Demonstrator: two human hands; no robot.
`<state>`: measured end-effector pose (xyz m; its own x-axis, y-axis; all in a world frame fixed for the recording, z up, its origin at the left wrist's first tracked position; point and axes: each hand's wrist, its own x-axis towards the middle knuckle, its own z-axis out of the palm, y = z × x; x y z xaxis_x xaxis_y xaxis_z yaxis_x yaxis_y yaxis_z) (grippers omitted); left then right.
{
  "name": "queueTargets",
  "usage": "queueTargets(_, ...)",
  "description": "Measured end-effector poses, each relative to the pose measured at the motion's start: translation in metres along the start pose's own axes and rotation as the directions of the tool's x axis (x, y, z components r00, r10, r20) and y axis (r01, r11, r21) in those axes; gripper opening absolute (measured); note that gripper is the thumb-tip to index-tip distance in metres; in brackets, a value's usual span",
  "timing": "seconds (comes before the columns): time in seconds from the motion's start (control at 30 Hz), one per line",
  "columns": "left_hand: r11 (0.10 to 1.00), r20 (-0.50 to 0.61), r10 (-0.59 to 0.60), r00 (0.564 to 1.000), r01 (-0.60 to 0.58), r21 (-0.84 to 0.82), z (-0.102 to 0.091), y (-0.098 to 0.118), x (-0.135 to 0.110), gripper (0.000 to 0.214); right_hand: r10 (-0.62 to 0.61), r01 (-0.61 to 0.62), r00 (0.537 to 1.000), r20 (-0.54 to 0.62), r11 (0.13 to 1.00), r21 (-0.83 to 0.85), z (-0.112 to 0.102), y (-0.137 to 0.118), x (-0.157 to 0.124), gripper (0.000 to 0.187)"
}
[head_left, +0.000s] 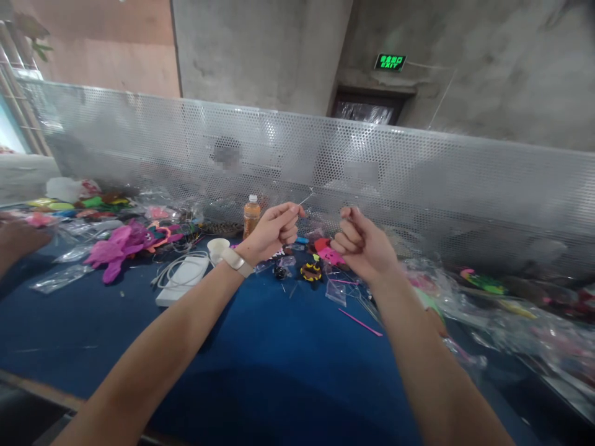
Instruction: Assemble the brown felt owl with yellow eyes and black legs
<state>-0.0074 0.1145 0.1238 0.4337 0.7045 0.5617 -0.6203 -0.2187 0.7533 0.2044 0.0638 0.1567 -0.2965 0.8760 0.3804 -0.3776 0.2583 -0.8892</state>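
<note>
My left hand (279,228), a pale watch band on its wrist, is raised over the blue table and pinches a thin metal wire (305,199). The wire slants up to the right, with a small bent or looped tip. To the right, my right hand (357,244) is raised at about the same height, its fingers curled and the thumb against the index finger. Whatever it may pinch is too fine to see. A gap separates the two hands. Beyond and below them lie a black-and-yellow toy figure (310,271) and a pink piece (331,255).
A bottle of orange drink (251,215), a white cup (218,249) and a white box with a cable (183,282) stand left. A purple toy (116,248), plastic bags (493,303) and a pink stick (360,322) lie about. A perforated metal screen (288,142) backs the table. Another person's hand (21,238) is far left.
</note>
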Motion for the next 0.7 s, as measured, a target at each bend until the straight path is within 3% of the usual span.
queueTargets(0.2, 0.999, -0.052, 0.014, 0.999, -0.012, 0.044, 0.004, 0.02, 0.001, 0.019, 0.044, -0.044, 0.999, 0.009, 0.999, 0.017, 0.001, -0.016, -0.003, 0.023)
queueTargets(0.37, 0.996, -0.096, 0.031, 0.995, -0.023, 0.081, 0.013, 0.023, 0.0, 0.02, 0.029, -0.029, 1.0, 0.0, 0.999, 0.012, 0.004, -0.021, -0.005, 0.02)
queueTargets(0.57, 0.993, -0.103, 0.021, 0.994, -0.009, 0.119, 0.037, 0.025, -0.005, 0.018, -0.058, 0.041, 0.991, -0.118, 0.989, -0.143, 0.002, -0.038, -0.014, 0.015)
queueTargets(0.63, 0.992, -0.091, -0.017, 0.996, 0.028, 0.125, 0.044, 0.029, -0.008, 0.018, -0.073, 0.055, 0.993, -0.094, 0.981, -0.188, 0.002, -0.041, -0.018, 0.013)
queueTargets(0.7, 0.994, -0.092, -0.057, 0.994, 0.064, 0.085, 0.049, 0.032, -0.011, 0.018, -0.012, 0.009, 1.0, -0.014, 0.977, -0.214, 0.003, -0.041, -0.022, 0.015)
